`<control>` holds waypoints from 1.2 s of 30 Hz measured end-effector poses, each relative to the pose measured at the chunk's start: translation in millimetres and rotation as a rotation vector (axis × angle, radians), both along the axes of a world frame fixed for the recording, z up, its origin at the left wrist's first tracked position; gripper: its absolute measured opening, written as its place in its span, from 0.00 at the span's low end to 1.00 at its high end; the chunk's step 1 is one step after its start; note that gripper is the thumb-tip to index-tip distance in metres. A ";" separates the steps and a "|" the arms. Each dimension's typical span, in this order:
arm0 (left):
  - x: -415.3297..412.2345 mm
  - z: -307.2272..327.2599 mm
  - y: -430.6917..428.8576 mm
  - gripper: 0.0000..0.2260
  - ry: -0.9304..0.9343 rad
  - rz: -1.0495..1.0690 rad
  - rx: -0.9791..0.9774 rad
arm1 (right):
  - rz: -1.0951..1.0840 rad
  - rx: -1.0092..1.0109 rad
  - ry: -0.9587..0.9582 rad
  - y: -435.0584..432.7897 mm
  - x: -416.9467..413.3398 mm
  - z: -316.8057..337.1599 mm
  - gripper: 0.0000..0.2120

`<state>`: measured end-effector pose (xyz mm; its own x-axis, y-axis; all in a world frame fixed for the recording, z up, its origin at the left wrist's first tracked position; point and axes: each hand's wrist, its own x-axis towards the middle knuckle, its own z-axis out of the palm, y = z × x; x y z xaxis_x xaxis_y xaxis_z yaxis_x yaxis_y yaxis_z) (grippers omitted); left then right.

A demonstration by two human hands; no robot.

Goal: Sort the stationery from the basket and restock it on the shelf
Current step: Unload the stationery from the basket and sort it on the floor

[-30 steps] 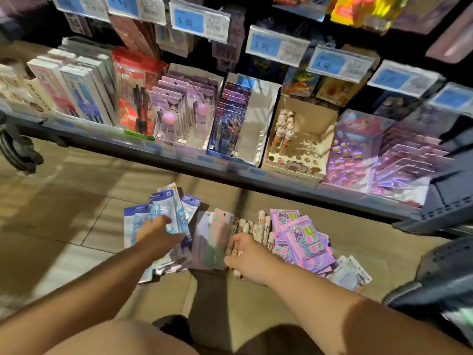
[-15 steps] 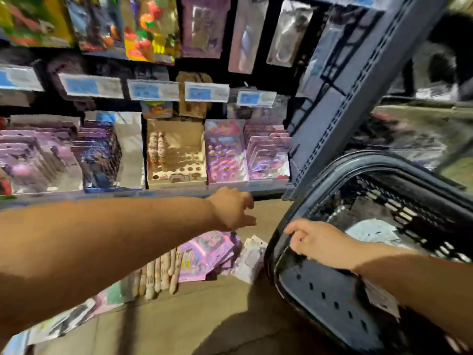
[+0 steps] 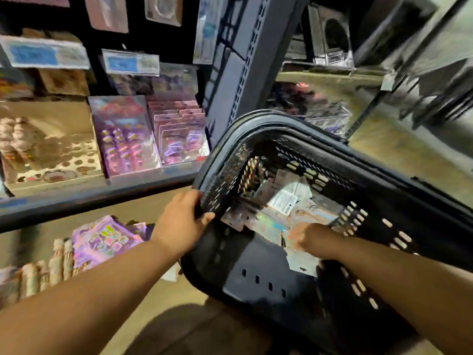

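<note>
- The grey-blue metal shelf carries part-filled cardboard display boxes; restocking looks barely begun.
- The black perforated plastic basket is tipped toward the person, close beside the shelf's upright post.
- Purple sticker packs and cream pens lie sorted on the floor.
- Glossy card packets remain in the basket, unsorted.
- The left hand curls round the basket rim. The right hand rests on the packets, its grip too blurred to tell.

Shop: price tags, stocked shelf.
</note>
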<state>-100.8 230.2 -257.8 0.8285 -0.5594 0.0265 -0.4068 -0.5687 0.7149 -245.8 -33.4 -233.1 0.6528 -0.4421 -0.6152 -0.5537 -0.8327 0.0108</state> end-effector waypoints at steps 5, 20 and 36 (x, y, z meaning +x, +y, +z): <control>0.3 7.0 -6.5 0.17 -0.018 0.009 -0.044 | -0.150 0.003 0.052 -37.7 -43.3 -18.2 0.16; -5.7 4.1 -16.0 0.10 -0.015 0.047 -0.074 | -0.363 0.101 -0.186 -47.3 -72.7 -97.7 0.50; -8.4 4.3 -17.1 0.07 0.005 0.031 -0.096 | -0.341 0.016 -0.202 -67.6 -80.8 -153.4 0.60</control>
